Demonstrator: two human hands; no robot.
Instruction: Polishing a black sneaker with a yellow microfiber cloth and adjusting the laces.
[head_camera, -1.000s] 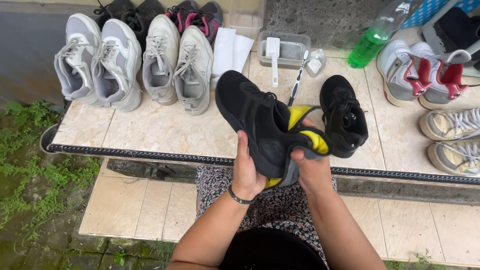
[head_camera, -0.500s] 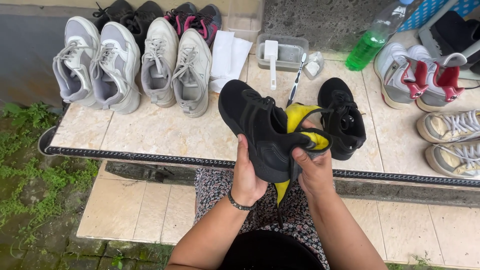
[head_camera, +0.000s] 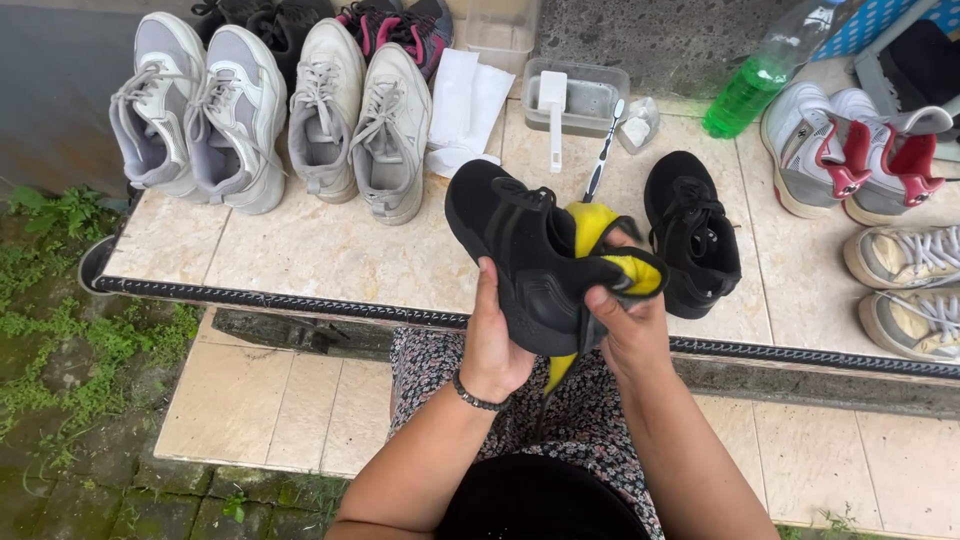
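Centrally, at lower middle of the frame, the left hand (head_camera: 497, 345) cups the side of a black sneaker (head_camera: 525, 255), fingers wrapped around its sole. The right hand (head_camera: 630, 325) grips the heel end, thumb pressing a yellow cloth (head_camera: 635, 272) against the shoe. Just beyond, at centre right, the matching black sneaker (head_camera: 692, 235) rests on the tiled ledge (head_camera: 330, 250). Farther up, a toothbrush (head_camera: 603, 152) lies beside a grey tray (head_camera: 590, 100) holding a white brush (head_camera: 553, 110). At upper left, two pairs of pale sneakers (head_camera: 270, 115) stand in a row. At upper right sits a green bottle (head_camera: 755, 85).
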